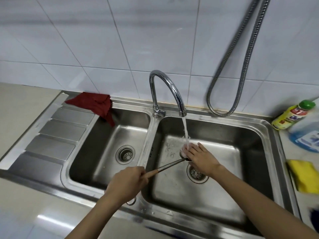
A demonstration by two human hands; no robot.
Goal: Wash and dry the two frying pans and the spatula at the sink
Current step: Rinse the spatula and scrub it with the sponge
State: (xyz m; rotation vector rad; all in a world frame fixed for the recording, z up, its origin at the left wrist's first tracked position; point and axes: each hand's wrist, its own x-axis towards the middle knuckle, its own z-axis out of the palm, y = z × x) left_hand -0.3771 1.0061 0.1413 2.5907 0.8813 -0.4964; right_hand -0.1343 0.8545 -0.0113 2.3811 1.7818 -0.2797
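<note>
My left hand (pixel 128 182) grips the wooden end of the spatula (pixel 170 165), whose metal shaft slants up to the right across the sink divider into the right basin (pixel 224 135). The spatula's blade lies under the running water from the chrome tap (pixel 170 88). My right hand (pixel 201 158) rests flat on the blade, fingers spread, rubbing it in the stream; the blade is mostly hidden beneath it. No frying pan is in view.
A dark red cloth (pixel 96 104) hangs over the back corner of the left basin (pixel 110 135). A yellow dish-soap bottle (pixel 293 114), a blue bottle (pixel 307 135) and a yellow sponge (pixel 303 175) sit at the right. A metal hose (pixel 241 66) hangs on the tiled wall.
</note>
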